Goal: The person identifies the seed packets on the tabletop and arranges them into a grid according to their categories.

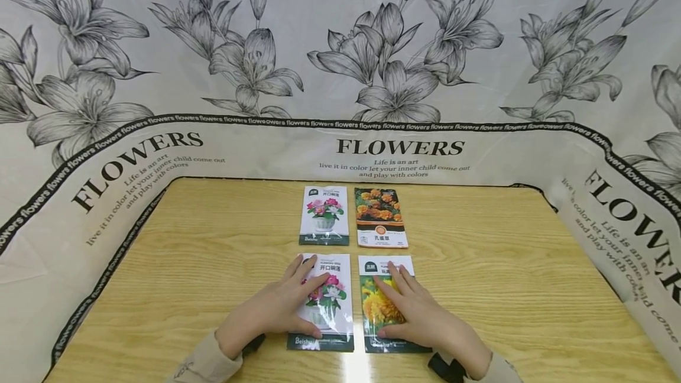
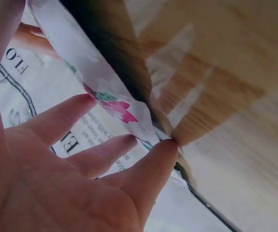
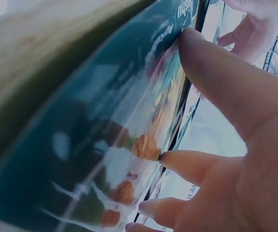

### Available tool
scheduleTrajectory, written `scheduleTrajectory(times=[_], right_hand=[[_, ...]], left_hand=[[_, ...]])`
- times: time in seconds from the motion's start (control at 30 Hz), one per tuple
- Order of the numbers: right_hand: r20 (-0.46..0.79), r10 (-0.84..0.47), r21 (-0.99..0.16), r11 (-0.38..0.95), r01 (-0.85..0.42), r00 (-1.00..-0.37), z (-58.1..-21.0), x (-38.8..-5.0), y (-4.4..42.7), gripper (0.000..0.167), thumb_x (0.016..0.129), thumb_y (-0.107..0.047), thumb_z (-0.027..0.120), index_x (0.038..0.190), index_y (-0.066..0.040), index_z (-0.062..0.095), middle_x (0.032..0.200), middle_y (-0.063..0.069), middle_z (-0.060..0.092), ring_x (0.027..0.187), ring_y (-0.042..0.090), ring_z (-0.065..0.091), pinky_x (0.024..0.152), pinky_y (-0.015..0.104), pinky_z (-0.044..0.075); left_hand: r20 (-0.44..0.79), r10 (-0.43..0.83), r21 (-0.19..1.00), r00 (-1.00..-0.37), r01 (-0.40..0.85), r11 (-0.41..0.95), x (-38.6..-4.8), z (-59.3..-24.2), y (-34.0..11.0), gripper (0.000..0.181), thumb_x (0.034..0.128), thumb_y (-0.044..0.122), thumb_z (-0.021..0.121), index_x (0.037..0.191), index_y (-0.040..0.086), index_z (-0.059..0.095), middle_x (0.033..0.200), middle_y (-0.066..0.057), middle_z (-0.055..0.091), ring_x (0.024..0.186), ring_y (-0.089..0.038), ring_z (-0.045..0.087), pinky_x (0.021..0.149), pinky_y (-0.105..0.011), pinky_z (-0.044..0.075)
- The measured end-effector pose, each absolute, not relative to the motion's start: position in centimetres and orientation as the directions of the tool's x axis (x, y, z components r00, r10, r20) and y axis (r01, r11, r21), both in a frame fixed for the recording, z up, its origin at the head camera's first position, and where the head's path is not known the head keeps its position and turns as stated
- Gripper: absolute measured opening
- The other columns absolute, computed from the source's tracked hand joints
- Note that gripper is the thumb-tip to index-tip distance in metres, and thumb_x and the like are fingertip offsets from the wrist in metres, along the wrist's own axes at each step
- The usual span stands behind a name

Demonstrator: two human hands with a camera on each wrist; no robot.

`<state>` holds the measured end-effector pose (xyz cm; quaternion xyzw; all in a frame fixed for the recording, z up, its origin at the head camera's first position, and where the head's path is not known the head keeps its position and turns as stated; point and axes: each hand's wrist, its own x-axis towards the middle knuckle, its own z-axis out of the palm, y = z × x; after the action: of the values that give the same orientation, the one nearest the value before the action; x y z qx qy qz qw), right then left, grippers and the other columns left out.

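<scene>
Four seed packets are laid out two by two, so several lie together on the table. My left hand (image 1: 282,305) rests with spread fingers on the near left seed packet (image 1: 335,306), white with pink flowers and a dark green bottom band. On the near right seed packet (image 1: 375,309), which shows yellow flowers, my right hand (image 1: 422,315) lies with its fingers extended. Fingertips touch the packet surface (image 2: 112,99) in the left wrist view. Thumb and fingertips likewise press on the glossy packet (image 3: 85,145) in the right wrist view.
Behind the hands lie a white packet with pink flowers (image 1: 324,217) and an orange-flower packet (image 1: 380,211). A wooden table (image 1: 223,235) holds them all. White cloth with flower drawings (image 1: 276,149) rises around its back and sides.
</scene>
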<state>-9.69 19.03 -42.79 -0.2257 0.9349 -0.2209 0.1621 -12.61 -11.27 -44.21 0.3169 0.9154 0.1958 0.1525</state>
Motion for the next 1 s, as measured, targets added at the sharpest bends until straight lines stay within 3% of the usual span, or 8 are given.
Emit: scheduleTrajectory(times=[0.33,0.53,0.67,0.87,1.0], right_hand=[[-0.110,-0.477,-0.450,0.806,-0.384,-0.872,-40.4,-9.5,19.5,0.088,0.085,-0.052,0.072,0.155,-0.012,0.035,0.163,0.024,0.008,0.147,0.049,0.008,0.110,0.071,0.017],[0.091,-0.475,-0.354,0.806,-0.475,-0.875,-38.6,-10.2,20.1,0.077,0.088,-0.041,0.074,0.152,-0.012,0.042,0.158,0.023,0.027,0.141,0.048,0.029,0.107,0.069,0.029],[0.206,-0.466,-0.312,0.802,-0.509,-0.861,-37.7,-10.8,20.8,0.067,0.091,-0.038,0.072,0.147,-0.011,0.048,0.152,0.021,0.041,0.132,0.046,0.045,0.102,0.065,0.039],[0.422,-0.405,-0.301,0.781,-0.547,-0.811,-37.0,-11.8,22.9,0.054,0.090,-0.020,0.074,0.140,-0.009,0.056,0.144,0.016,0.053,0.126,0.040,0.053,0.097,0.061,0.046],[0.574,-0.373,-0.245,0.771,-0.587,-0.729,-36.9,-12.6,24.7,0.056,0.083,-0.008,0.077,0.136,-0.008,0.059,0.140,0.014,0.057,0.122,0.037,0.056,0.095,0.057,0.048]], left_hand=[[-0.085,0.648,0.447,-0.757,0.552,0.704,-13.0,-43.7,-11.4,0.092,0.0812,0.060,0.072,0.155,0.016,0.037,0.163,-0.020,0.012,0.147,-0.048,0.006,0.108,-0.062,0.034],[0.066,0.646,0.398,-0.761,0.613,0.682,-13.7,-42.6,-12.0,0.082,0.0853,0.049,0.074,0.150,0.009,0.044,0.159,-0.025,0.024,0.145,-0.051,0.014,0.112,-0.065,0.024],[0.203,0.618,0.361,-0.759,0.645,0.674,-14.3,-41.7,-12.7,0.068,0.0866,0.039,0.077,0.143,0.007,0.053,0.155,-0.022,0.035,0.144,-0.048,0.023,0.112,-0.065,0.023],[0.419,0.583,0.265,-0.696,0.707,0.655,-15.4,-41.1,-14.6,0.053,0.0864,0.026,0.079,0.133,0.008,0.062,0.147,-0.019,0.049,0.136,-0.046,0.040,0.106,-0.062,0.037],[0.482,0.537,0.207,-0.693,0.685,0.698,-16.1,-40.7,-15.9,0.049,0.0851,0.022,0.079,0.128,0.004,0.064,0.141,-0.021,0.053,0.133,-0.046,0.044,0.109,-0.060,0.035]])
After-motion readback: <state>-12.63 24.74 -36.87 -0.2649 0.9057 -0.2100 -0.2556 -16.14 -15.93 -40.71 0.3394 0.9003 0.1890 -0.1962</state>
